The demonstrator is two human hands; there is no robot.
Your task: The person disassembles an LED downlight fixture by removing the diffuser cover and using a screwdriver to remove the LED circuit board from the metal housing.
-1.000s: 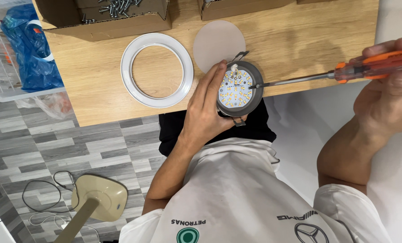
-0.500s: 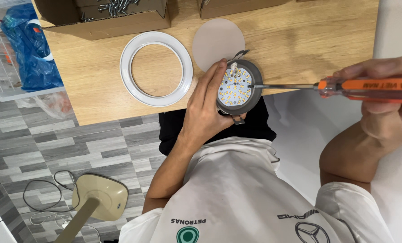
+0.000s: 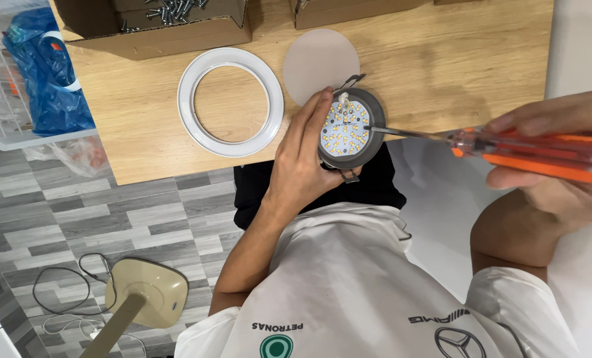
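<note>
Centrally, the left hand (image 3: 302,169) cups the round lamp housing (image 3: 349,129); the right hand (image 3: 561,166) grips the screwdriver (image 3: 508,147), lying horizontally, tip touching its LED board.

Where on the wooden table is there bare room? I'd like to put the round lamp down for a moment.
Bare wood lies on the light wooden tabletop right of the frosted round diffuser disc, up to its right edge. A smaller patch sits left of the white plastic ring. Along the far edge it is crowded: brown cardboard boxes, one holding screws.

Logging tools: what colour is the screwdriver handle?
Orange with a clear section, on the screwdriver in the right hand; head view.
</note>
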